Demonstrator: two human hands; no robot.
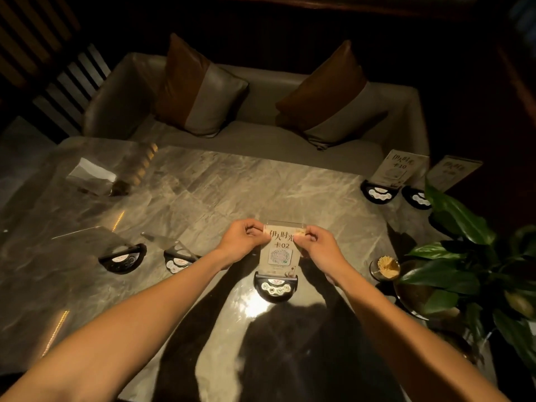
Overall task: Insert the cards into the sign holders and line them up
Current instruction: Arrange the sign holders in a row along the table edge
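Both hands, left hand [242,237] and right hand [314,246], pinch top corners of cream printed card [280,250] at frame centre; its long axis runs straight down into clear acrylic black-based sign holder [275,284] on marble surface [203,198].

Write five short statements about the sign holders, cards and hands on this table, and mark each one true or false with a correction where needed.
1. Both hands pinch the top of the card marked 02. True: the left hand and the right hand hold its upper corners.
2. That card stands in a black-based holder. True.
3. The two holders on the left already hold printed cards. False: their clear panels look empty.
4. Two filled holders stand at the far right of the table. True.
5. The toothpick jar lies tipped over. False: it stands upright by the plant.
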